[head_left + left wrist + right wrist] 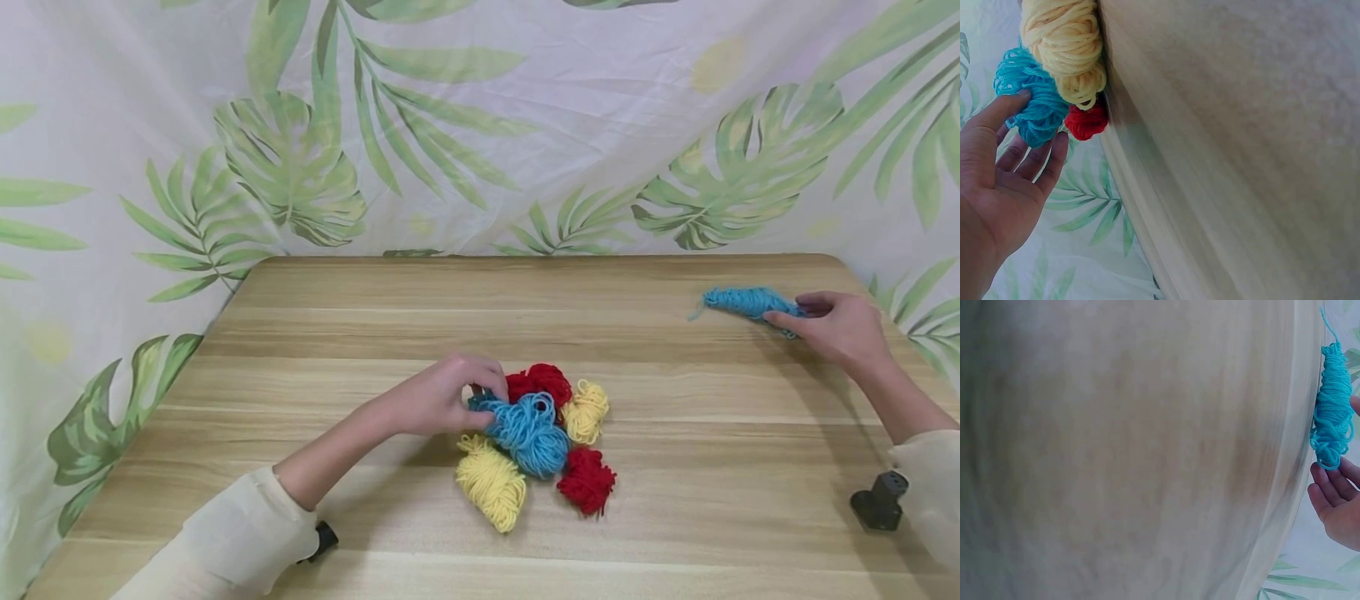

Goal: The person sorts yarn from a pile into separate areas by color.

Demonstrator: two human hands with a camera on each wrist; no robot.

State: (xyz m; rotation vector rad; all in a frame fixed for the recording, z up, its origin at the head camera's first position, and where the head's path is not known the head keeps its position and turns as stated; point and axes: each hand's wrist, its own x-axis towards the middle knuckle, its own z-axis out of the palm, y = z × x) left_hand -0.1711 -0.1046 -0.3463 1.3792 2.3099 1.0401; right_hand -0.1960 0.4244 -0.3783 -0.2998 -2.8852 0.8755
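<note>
Grip narrowed between thumb and fingers, a person's left hand (447, 397) is pinching a blue yarn bundle (536, 442) at the centre of the head view, while the right hand (843, 331), its grip likewise drawn in, is holding the end of a slim blue skein (746, 302) at right. Two yellow bundles (491, 483) and two red bundles (587, 482) are crowding the central one on a wooden desk (360, 333), leaf-print cloth (600, 75) hanging across the upper frame.

Slim blue skein (744, 302), looped blue bundle (532, 437)
</note>
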